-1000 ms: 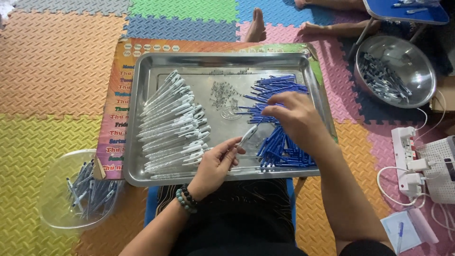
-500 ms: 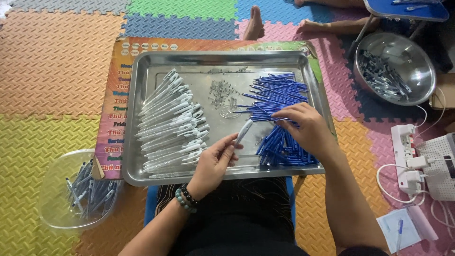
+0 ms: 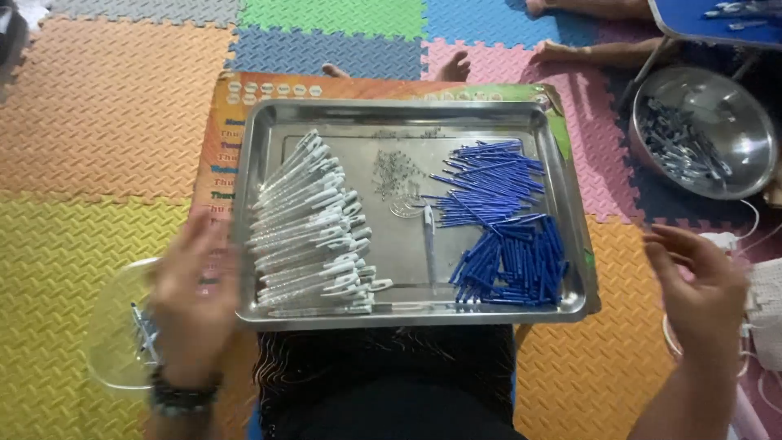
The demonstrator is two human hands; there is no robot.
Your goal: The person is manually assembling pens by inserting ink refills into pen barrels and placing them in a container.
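Note:
A steel tray (image 3: pixel 407 114) rests on my lap. White pen barrels (image 3: pixel 314 220) lie stacked on its left side. Blue refills (image 3: pixel 489 179) and blue pen parts (image 3: pixel 513 265) fill the right side, and small metal springs (image 3: pixel 395 171) lie in the middle. A single pen piece (image 3: pixel 428 244) lies alone near the centre. My left hand (image 3: pixel 191 297) is blurred, fingers apart, left of the tray over a clear plastic bowl (image 3: pixel 114 326). My right hand (image 3: pixel 700 285) hovers open to the right of the tray, holding nothing.
A round steel bowl (image 3: pixel 705 130) of dark pen parts sits at the upper right. Another person's bare feet (image 3: pixel 562 53) rest beyond the tray. Coloured foam mats (image 3: pixel 98 106) cover the floor. White cables (image 3: pixel 753 236) lie at the right.
Both hands have left the tray middle: the left swung out over the plastic bowl, the right moved off to the right. The pen piece they held now lies on the tray.

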